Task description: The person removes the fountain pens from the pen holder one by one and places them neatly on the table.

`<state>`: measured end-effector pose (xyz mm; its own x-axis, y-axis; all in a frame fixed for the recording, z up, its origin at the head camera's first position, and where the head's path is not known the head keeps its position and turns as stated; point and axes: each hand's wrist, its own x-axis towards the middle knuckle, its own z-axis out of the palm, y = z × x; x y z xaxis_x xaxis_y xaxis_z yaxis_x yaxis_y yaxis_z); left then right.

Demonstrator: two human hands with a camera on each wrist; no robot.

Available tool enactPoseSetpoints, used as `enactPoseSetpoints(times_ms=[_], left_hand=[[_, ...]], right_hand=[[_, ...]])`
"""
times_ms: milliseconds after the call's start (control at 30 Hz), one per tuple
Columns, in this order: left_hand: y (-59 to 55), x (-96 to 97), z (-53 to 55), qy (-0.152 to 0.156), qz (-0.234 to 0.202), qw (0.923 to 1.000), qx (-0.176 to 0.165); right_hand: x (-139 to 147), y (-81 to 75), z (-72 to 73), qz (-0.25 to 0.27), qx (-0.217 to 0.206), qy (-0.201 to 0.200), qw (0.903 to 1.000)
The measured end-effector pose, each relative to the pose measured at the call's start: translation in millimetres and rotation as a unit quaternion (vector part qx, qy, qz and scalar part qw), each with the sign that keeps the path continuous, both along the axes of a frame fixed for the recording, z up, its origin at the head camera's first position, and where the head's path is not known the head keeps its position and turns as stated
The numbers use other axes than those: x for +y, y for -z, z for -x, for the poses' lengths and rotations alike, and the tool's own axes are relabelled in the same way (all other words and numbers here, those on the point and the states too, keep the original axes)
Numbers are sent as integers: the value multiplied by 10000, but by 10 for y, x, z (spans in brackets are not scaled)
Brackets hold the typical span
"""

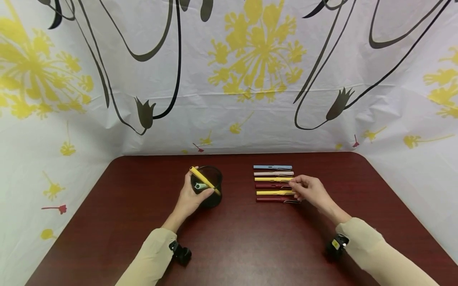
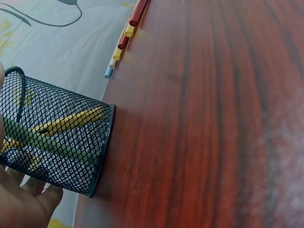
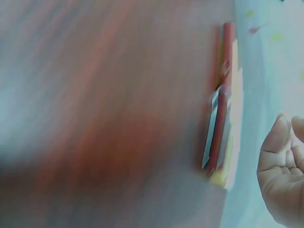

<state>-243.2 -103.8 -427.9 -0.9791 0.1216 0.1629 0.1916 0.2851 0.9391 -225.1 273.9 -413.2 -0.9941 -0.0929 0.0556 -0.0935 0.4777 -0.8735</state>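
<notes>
My left hand point(image 1: 189, 196) grips a black mesh pen cup point(image 2: 57, 137), thumb across its front and fingers round its far side. In the cup are a yellow pen point(image 1: 204, 177), leaning over the rim, and a pale green pen point(image 1: 201, 186). My right hand point(image 1: 310, 191) is at the clip ends of a row of pens, fingers loosely bent, thumb and forefinger close together with no pen visible between them. From the back, the row runs light blue pen point(image 1: 270, 167), whitish pen point(image 1: 270, 174), yellow, dark red, yellow, and dark red pen point(image 1: 270, 200) nearest me.
A dark reddish wooden table point(image 1: 229, 246) carries the cup and the row. Behind it hangs a white sheet point(image 1: 200, 79) printed with yellow flowers and dark stems. Small black cameras point(image 1: 180, 253) are strapped at both wrists over light sleeves point(image 1: 372, 242).
</notes>
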Motion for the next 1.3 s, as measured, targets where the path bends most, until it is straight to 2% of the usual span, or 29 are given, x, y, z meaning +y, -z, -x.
enactPoseSetpoints(times_ms=[67,133,467,600,833,1067,1300], left_hand=[[89,-16,60,-9,-37,10000,14],[115,-22,75,-21,7,10000,50],[130,-16,72,25,93,9999,49],[84,-3,42,14,43,10000,-51],[-217,32,-120,88,78,9999,26],[-232,31,-149,93,103,9999,-99],[-234,24,-167,131,159,9997,-117]], right_hand=[[-152,-41,46,233,61,-88,9997],[-314,-89,90,439,122,-226,9987],[-1116,-351,181,1164,272,-991,9879],[-1372,-421,179,1094,510,-1281,9844],[-1714,-525,247,894,950,-1655,9775],[-2009,-580,415,793,867,-1694,9785],[-2253,-571,525,445,921,-1782,9787]])
